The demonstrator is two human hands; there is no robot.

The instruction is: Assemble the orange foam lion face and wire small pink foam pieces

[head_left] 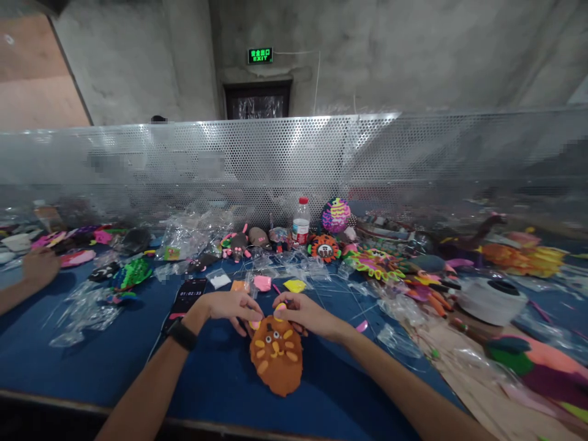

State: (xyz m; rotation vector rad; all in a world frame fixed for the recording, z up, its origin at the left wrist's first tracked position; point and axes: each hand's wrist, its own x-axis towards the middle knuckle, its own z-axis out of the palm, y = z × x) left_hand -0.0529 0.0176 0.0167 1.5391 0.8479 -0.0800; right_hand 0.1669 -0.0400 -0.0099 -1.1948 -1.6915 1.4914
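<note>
A brown clay animal face (278,364) lies on the blue tabletop between my hands, with two round eyes, yellow-orange strips on its cheeks and two small ears at its top. My left hand (232,308) is closed at the left ear, thumb and index finger pinching it. On the other side, my right hand (307,313) pinches the yellow-and-pink right ear (280,311), its other fingers curled behind the head. Just beyond my hands sit a pink clay lump (263,283), a yellow clay piece (294,286) and a white packet (218,280).
A phone (186,300) showing a timer lies left of my left forearm. Finished clay figures, plastic wrappers and a red-capped bottle (301,223) line the perforated metal divider (275,153). A white tape roll (491,300) stands right. Another person's hand (40,268) rests at far left.
</note>
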